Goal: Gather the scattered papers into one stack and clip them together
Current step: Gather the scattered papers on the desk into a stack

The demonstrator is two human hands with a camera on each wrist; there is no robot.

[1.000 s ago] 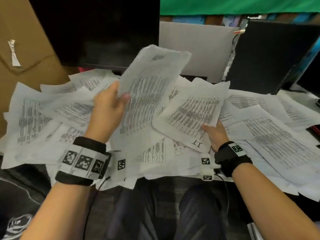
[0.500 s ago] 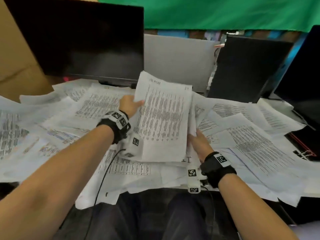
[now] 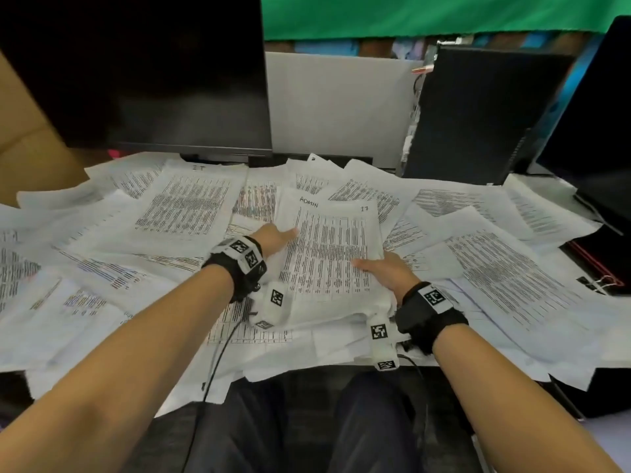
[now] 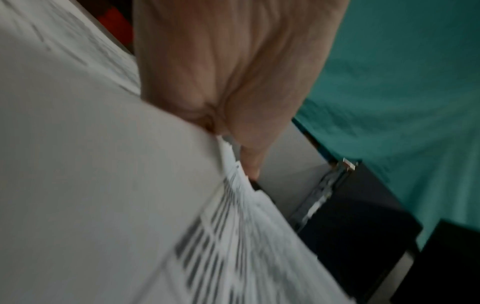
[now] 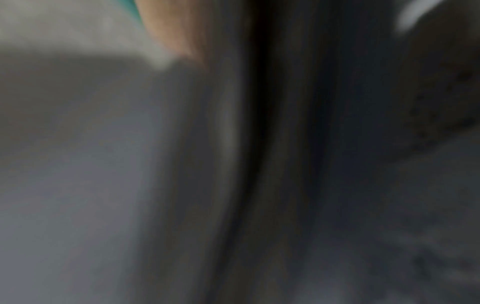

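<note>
Left hand [image 3: 273,238] sits at the left edge of the gathered stack of white printed sheets [image 3: 327,254], thumb laid on the top page and the other fingers out of sight under the edge; the left wrist view, blurred, shows the sheet edges wedged between thumb and palm [image 4: 228,82], so it is gripping the stack. Left forearm comes in low from the bottom-left, wrist wearing a black band with square marker tags. Right hand [image 3: 387,273] holds the stack's right edge, thumb flat on the top page pointing left, remaining fingers hidden below the paper; right forearm angles in from the bottom-right, same kind of band. Right wrist view is too dark and smeared to read. The stack lies centre of the worktop, just in front of the person, top page marked "ADMIN" and "17", resting on other sheets. Loose white printed papers [image 3: 184,206] cover the worktop to the left, right and behind, overlapping each other, some hanging over the near edge. A black binder clip with wire handles [image 3: 596,283] sits at the far right, well apart from both hands. Behind the papers: a dark flat monitor [image 3: 143,73] at the left, a grey panel [image 3: 338,107] in the middle, a black tower case [image 3: 478,114] at the right, green cloth [image 3: 426,13] along the top. The person's dark-trousered legs [image 3: 307,425] show below the worktop edge.
</note>
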